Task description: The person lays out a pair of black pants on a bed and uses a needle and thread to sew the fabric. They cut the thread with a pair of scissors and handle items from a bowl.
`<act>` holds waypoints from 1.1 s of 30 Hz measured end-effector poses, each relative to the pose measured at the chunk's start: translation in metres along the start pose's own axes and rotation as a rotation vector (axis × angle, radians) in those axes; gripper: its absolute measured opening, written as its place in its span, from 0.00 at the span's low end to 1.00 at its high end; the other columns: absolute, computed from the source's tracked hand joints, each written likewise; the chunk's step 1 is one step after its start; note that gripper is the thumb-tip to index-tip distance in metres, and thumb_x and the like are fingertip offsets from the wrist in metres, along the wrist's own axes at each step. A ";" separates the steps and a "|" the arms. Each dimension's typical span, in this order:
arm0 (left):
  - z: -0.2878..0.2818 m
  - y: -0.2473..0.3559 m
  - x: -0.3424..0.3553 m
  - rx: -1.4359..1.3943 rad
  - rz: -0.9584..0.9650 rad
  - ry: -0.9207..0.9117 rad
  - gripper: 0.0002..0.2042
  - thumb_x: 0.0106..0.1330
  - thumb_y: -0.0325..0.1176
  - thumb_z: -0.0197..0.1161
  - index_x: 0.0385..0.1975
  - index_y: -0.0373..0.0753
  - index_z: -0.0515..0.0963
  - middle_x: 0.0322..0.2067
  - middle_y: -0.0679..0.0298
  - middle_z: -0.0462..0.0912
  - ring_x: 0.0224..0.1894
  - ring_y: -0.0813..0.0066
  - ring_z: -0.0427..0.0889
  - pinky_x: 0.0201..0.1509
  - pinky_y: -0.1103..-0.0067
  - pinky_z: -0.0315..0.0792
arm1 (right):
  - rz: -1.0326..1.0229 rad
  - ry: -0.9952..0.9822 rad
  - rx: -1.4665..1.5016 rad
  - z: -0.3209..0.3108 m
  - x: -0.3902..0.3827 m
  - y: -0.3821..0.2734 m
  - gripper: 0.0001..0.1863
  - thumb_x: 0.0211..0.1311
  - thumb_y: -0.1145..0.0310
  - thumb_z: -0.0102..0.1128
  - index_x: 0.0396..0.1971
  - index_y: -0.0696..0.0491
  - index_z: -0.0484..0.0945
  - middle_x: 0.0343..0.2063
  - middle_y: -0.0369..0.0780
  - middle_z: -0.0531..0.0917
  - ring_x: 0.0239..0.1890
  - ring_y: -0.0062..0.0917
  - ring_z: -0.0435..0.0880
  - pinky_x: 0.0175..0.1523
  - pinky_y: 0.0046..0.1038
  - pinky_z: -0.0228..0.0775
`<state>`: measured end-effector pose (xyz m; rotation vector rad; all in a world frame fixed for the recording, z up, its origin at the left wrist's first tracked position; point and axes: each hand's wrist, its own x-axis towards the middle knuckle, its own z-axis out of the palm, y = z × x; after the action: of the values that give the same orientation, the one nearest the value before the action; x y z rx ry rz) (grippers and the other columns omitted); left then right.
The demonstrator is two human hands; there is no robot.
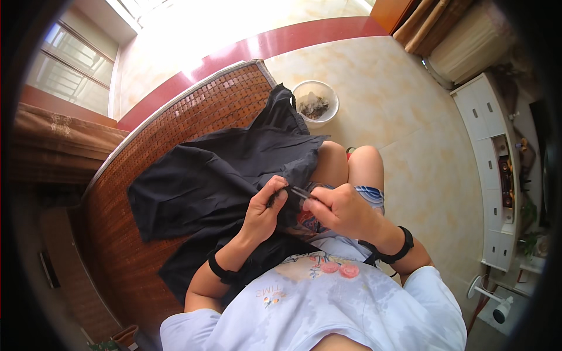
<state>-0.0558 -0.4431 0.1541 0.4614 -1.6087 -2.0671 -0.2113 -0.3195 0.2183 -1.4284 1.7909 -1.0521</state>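
Observation:
A black cloth garment (211, 169) spreads over the woven mat and across my lap, creased and loose. My left hand (266, 207) is closed, pinching a bunched bit of this dark cloth between thumb and fingers. Close beside it, my right hand (339, 206) grips a small two-pronged metal tool (300, 192). The prongs point left, at the cloth by my left fingertips. Whether they are tweezers or small snips I cannot tell. Part of the tool is hidden inside my right fingers.
A brown woven mat (193, 114) covers the seat under the garment. On the tiled floor ahead stands a white bin (317, 120) with grey and dark scraps inside. A white drawer cabinet (483, 140) lines the right side, with a white camera-like device (497, 307) near it.

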 end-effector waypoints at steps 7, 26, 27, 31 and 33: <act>0.003 0.002 0.001 -0.019 0.022 0.024 0.05 0.72 0.29 0.53 0.37 0.33 0.70 0.37 0.68 0.68 0.41 0.80 0.65 0.49 0.87 0.60 | -0.064 -0.001 -0.102 0.001 0.002 0.003 0.10 0.62 0.68 0.57 0.23 0.57 0.73 0.16 0.47 0.75 0.21 0.43 0.79 0.26 0.38 0.70; 0.000 0.003 0.001 0.032 -0.027 -0.132 0.05 0.72 0.27 0.52 0.39 0.32 0.70 0.36 0.68 0.68 0.40 0.80 0.65 0.48 0.87 0.61 | -0.063 0.014 -0.148 0.003 0.005 0.004 0.12 0.63 0.68 0.55 0.21 0.57 0.71 0.17 0.49 0.77 0.21 0.44 0.79 0.24 0.39 0.69; 0.001 0.002 0.000 0.016 -0.052 -0.111 0.05 0.72 0.27 0.52 0.38 0.32 0.70 0.36 0.68 0.68 0.40 0.80 0.65 0.48 0.87 0.60 | -0.045 0.035 -0.124 0.004 0.006 0.006 0.09 0.62 0.70 0.56 0.24 0.58 0.73 0.18 0.47 0.78 0.19 0.40 0.79 0.24 0.35 0.69; -0.002 0.007 0.004 -0.003 -0.070 -0.117 0.04 0.70 0.26 0.54 0.36 0.32 0.70 0.39 0.66 0.69 0.43 0.80 0.66 0.52 0.85 0.59 | 0.047 0.195 0.227 -0.005 0.020 0.005 0.05 0.64 0.75 0.55 0.35 0.60 0.78 0.26 0.39 0.82 0.24 0.23 0.79 0.32 0.23 0.71; -0.006 0.010 0.006 0.032 -0.055 -0.176 0.04 0.68 0.25 0.56 0.35 0.32 0.70 0.42 0.65 0.69 0.46 0.80 0.65 0.54 0.84 0.57 | -0.019 0.197 0.274 -0.001 0.035 0.025 0.06 0.64 0.76 0.55 0.38 0.60 0.78 0.29 0.36 0.82 0.28 0.20 0.78 0.37 0.21 0.70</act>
<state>-0.0562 -0.4530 0.1623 0.3457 -1.7492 -2.1786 -0.2324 -0.3511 0.1971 -1.2119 1.6888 -1.4289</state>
